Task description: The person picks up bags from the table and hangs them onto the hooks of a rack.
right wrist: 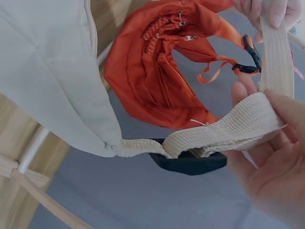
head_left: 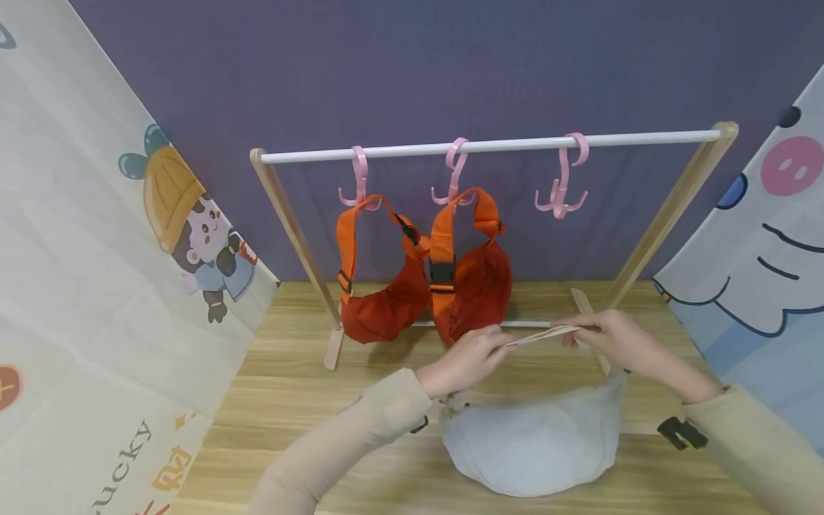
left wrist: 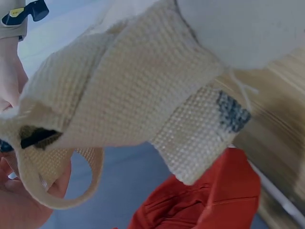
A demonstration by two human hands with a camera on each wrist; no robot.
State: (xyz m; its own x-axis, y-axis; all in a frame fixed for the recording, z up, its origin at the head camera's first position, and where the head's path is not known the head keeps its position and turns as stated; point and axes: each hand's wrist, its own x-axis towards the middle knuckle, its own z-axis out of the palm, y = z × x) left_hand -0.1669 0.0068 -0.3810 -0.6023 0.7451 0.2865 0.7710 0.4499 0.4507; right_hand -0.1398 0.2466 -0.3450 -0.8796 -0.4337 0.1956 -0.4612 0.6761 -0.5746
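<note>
A white waist bag hangs low between my two hands, its cream webbing strap stretched above it. My left hand pinches one part of the strap, while my right hand holds another part to the right. Seen from the right wrist, the strap lies between thumb and fingers of the right hand, and a black buckle sits at the strap's end beside the bag. From the left wrist, the folded webbing hides part of the left hand.
A white rail on wooden legs carries several pink hooks. Two orange waist bags hang from the left and middle hooks; the right pink hook carries nothing. Behind stands a grey-blue panel, with a wood-grain tabletop beneath.
</note>
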